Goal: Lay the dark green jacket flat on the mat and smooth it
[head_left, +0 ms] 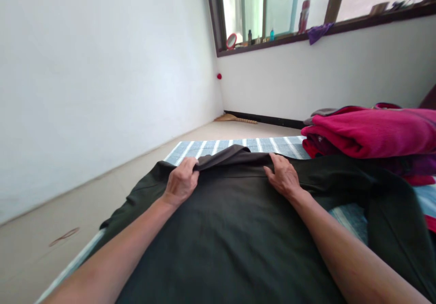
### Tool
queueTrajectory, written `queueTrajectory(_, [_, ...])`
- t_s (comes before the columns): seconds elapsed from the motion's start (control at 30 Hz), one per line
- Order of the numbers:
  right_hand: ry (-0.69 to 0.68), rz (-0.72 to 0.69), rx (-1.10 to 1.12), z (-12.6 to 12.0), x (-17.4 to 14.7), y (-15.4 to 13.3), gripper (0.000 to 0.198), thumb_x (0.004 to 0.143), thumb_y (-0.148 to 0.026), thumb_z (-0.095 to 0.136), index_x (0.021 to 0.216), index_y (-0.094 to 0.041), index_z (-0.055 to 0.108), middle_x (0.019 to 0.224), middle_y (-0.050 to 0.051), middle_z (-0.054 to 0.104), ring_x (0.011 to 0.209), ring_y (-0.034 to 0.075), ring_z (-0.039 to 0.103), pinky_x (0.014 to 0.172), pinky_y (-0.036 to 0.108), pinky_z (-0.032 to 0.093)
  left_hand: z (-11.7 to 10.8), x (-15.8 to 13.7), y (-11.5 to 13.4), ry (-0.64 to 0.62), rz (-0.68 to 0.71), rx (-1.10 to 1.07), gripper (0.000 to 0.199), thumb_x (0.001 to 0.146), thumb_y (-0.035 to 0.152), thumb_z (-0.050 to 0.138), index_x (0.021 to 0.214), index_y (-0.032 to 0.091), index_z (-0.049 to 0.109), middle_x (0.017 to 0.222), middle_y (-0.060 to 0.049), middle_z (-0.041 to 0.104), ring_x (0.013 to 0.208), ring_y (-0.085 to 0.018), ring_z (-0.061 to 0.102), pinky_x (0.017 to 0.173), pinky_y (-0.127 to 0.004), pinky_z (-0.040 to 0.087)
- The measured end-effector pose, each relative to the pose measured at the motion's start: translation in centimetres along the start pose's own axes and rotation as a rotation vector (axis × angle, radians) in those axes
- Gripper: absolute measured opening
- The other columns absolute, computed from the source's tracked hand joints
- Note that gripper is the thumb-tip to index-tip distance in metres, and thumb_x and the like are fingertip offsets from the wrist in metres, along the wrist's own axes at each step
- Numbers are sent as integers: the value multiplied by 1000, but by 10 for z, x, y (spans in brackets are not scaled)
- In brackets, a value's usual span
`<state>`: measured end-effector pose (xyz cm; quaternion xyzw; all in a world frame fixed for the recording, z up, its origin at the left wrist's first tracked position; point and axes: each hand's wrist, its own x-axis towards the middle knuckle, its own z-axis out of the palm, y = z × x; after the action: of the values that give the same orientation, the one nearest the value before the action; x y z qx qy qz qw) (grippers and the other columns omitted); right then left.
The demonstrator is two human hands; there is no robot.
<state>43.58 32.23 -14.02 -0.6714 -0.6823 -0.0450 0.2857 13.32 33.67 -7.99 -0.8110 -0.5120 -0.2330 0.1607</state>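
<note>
A dark green, long-sleeved jacket (225, 231) lies spread with its back up and its collar (235, 156) at the far end. My left hand (183, 180) is closed on the left end of the collar, thumb and fingers pinching the cloth. At the collar's right end rests my right hand (282, 176), its thumb apart from the fingers and its fingertips over the far edge. One sleeve (391, 213) stretches out and bends on the right. The jacket's lower part runs out of view below.
Under the jacket is a blue and white striped sheet (204, 147). Folded clothes, pink on top (374, 131), are stacked at the right. A broom (235, 118) lies on the floor by the far wall. Bottles and a round mirror (231, 41) stand on the window sill.
</note>
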Motion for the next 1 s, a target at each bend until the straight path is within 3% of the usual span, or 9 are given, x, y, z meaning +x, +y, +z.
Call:
queueTrajectory(0.07, [133,-98,1,-7,0,-2,53,82,-27,51,131,-10,42,130,19,49,123,31,41,98,43,35,-19,-32,1,37,95,-29,19,82,11,42,96,18,53,103,-9,63,103,-19,60,95,-31,47])
queueTrajectory(0.1, [141,-176,12,-12,-1,-3,54,79,-23,53,131,-11,44,130,18,50,124,31,41,99,44,34,-27,-47,3,91,214,-55,20,83,10,42,97,19,52,103,-9,64,104,-20,61,93,-32,49])
queueTrajectory(0.17, [-8,-328,73,-25,-1,-3,55,73,-15,52,128,-17,49,124,13,57,117,28,49,97,40,37,-41,-76,6,161,368,-45,24,82,7,44,100,20,51,102,-10,65,103,-21,62,90,-32,52])
queueTrajectory(0.23, [-255,-408,168,-39,-1,-3,59,68,-11,50,126,-22,52,115,6,63,103,23,58,88,33,43,-49,-99,11,155,419,-23,24,81,6,44,101,18,52,101,-11,66,101,-20,63,89,-32,53])
queueTrajectory(0.33, [-438,-374,244,-59,-3,-11,62,66,-14,54,127,-26,53,111,3,64,93,20,61,77,27,45,-52,-122,15,84,375,-16,24,82,5,41,99,17,53,103,-12,66,101,-19,63,89,-30,53])
queueTrajectory(0.47, [-444,-407,195,-72,-12,-42,48,73,-27,60,121,-29,57,97,1,66,84,18,62,70,26,43,-47,-132,16,58,269,-65,29,80,4,38,101,16,54,107,-12,65,107,-19,61,92,-29,51])
queueTrajectory(0.6, [-468,-462,45,-69,-23,-68,28,83,-38,53,107,-27,63,83,3,68,78,19,63,65,26,39,-44,-133,16,38,235,-118,30,79,2,38,101,16,54,108,-11,65,110,-18,59,95,-28,49])
queueTrajectory(0.73, [-523,-456,-58,-60,-27,-68,24,84,-40,50,96,-25,65,68,2,65,71,22,63,60,28,35,-42,-133,16,30,195,-134,33,79,2,37,104,16,52,109,-11,64,110,-17,59,97,-28,48])
queueTrajectory(1.0, [-570,-367,63,-51,-26,-58,23,79,-37,55,96,-25,64,71,0,63,67,17,58,58,25,33,-40,-136,17,24,162,-136,36,78,2,37,107,17,51,110,-10,64,109,-17,60,97,-29,48])
